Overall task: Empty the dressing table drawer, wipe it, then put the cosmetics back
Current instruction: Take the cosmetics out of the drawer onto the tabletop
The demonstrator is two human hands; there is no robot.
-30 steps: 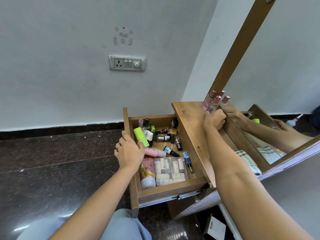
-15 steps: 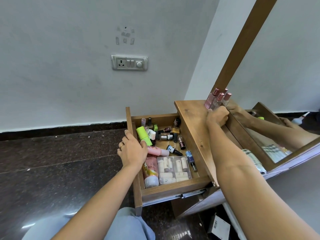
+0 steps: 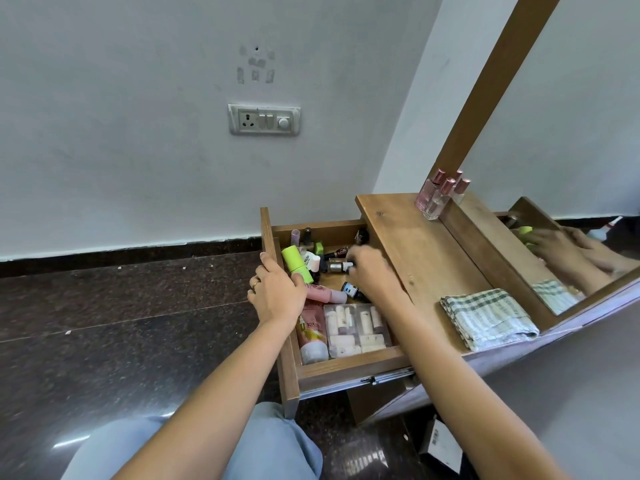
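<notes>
Two perfume bottles (image 3: 437,202) (doubled in mirror (image 3: 588,133)), one cloth (image 3: 488,318), one drawer (image 3: 353,367).

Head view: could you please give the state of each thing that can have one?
drawer: pulled open, full of cosmetics.
left hand: holds the drawer's left wall.
right hand: inside the drawer among small bottles; grip unclear.
checked cloth: folded, on the tabletop.
perfume bottles: upright, capped.
</notes>
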